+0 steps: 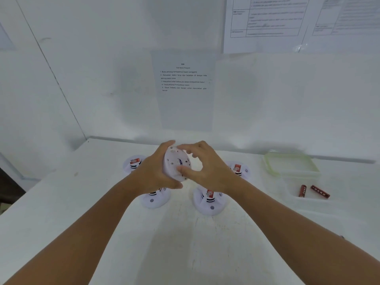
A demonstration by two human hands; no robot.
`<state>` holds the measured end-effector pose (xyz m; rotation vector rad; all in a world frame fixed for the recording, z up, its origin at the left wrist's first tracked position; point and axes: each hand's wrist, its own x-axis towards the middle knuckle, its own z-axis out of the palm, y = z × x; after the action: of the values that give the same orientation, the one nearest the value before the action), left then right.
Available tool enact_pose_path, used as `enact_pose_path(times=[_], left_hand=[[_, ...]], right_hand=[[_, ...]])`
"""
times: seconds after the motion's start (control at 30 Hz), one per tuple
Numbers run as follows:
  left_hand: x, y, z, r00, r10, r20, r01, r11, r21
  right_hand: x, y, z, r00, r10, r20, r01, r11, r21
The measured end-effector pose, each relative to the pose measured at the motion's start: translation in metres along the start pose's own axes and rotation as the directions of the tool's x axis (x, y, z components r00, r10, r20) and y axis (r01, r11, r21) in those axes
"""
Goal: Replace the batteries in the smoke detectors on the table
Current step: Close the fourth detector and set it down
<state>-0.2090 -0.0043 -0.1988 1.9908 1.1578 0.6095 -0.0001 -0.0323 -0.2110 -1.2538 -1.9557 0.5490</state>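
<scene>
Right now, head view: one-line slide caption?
Left hand holds a smoke detector underside-up; right hand works its back above four others.

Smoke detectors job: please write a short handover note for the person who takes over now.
Left hand grips the lifted detector, back side facing you. Right hand pinches at its back; the grip detail is blurred.
Four detectors stand on the table.
Two red batteries lie in the clear tray, right.
Finished units: cannot tell. Left: open this one and swap its battery.

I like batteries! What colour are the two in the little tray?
The batteries are dark red with small light markings, seen in the head view.
</scene>
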Motion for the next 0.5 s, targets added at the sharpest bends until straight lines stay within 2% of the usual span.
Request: enact_pose_path(times=[0.1, 0.17, 0.3, 0.4, 0.5], left_hand=[[0.002, 0.009, 0.008, 0.999, -0.004, -0.05, 0.006, 0.999, 0.053], [0.001, 0.017, 0.015, 0.997, -0.008, -0.083, 0.016, 0.995, 0.097], [-0.004, 0.023, 0.027, 0.99, 0.008, -0.139, 0.009, 0.993, 0.121], [-0.009, 0.024, 0.032, 0.984, -0.027, -0.176, 0.02, 0.999, -0.042], [-0.01, 0.027, 0.034, 0.969, -0.16, -0.186, 0.115, 0.965, -0.235]], right_hand=[[-0.008, -0.008, 0.001, 0.99, 0.137, 0.038, -0.142, 0.952, 0.272], [-0.011, -0.008, 0.002, 0.983, 0.172, 0.069, -0.186, 0.911, 0.368], [-0.018, 0.005, -0.001, 0.935, 0.351, 0.058, -0.311, 0.727, 0.612], [-0.022, 0.012, -0.009, 0.897, 0.423, 0.126, -0.359, 0.532, 0.767], [-0.022, 0.017, -0.016, 0.887, 0.429, 0.17, -0.356, 0.4, 0.845]])
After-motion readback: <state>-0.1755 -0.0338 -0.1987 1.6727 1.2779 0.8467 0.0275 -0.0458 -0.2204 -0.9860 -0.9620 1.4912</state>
